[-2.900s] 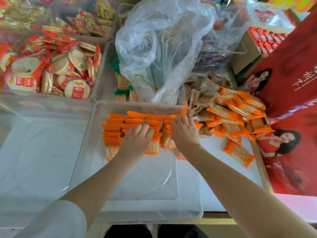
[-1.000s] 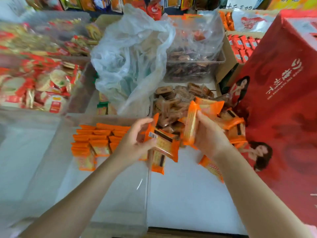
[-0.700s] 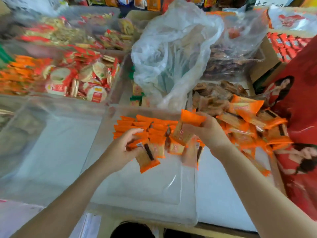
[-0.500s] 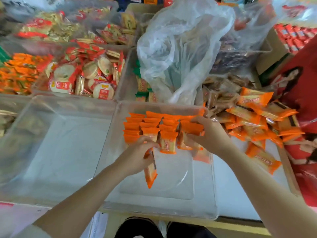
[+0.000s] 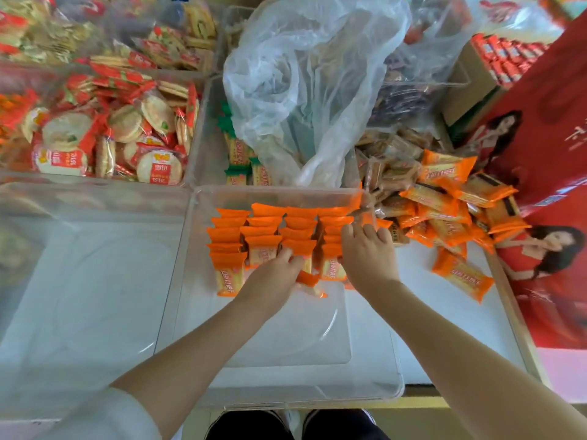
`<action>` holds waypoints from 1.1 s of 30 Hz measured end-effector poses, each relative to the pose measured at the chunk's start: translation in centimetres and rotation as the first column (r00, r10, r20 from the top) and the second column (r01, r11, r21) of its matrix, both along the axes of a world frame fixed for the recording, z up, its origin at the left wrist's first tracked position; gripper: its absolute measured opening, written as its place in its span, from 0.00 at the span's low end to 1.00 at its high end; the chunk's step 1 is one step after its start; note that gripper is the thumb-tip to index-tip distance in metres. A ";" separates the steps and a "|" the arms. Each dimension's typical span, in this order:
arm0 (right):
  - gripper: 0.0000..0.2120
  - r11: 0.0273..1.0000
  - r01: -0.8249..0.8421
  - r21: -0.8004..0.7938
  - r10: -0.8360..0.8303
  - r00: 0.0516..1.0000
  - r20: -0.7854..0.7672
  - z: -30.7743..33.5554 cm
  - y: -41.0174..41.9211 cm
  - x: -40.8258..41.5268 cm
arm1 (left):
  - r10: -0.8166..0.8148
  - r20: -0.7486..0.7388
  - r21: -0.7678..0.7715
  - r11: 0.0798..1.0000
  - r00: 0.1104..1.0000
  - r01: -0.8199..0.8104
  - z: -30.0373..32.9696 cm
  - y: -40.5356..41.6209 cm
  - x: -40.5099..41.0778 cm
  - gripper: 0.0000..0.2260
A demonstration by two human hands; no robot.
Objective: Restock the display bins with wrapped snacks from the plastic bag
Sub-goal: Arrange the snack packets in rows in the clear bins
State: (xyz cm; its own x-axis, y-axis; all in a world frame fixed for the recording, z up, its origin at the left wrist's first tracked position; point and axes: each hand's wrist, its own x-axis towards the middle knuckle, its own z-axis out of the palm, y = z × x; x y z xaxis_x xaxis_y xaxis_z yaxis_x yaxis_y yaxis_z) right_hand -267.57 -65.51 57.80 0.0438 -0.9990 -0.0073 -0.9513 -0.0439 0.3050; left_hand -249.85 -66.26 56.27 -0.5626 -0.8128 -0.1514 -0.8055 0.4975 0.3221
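A clear plastic bin [image 5: 286, 369] stands in front of me, with rows of orange wrapped snacks [image 5: 260, 230] lined up along its far side. My left hand [image 5: 273, 281] is inside the bin and grips an orange snack packet [image 5: 308, 281] at the near end of the rows. My right hand [image 5: 365, 252] rests on the rightmost row, fingers pressing down on the packets. A loose pile of orange snacks [image 5: 444, 211] lies on the white surface to the right. The crumpled clear plastic bag [image 5: 305, 77] stands behind the bin.
A second clear bin [image 5: 79, 281] sits to the left. Bins of round red-wrapped crackers [image 5: 111, 131] fill the back left. Brown wrapped snacks [image 5: 390, 157] lie behind the orange pile. A red printed box [image 5: 546, 128] borders the right side.
Both hands carried orange packets from the right-hand pile into the bin. My right hand has set its packets into the rightmost row; my left hand has drawn closer to the rows.
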 end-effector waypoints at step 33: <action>0.25 0.824 0.164 0.542 -0.383 0.867 0.319 -4.9 8.1 -25.0 | 0.086 0.372 -0.087 0.995 0.924 -0.058 1.9 0.9 -21.0 0.15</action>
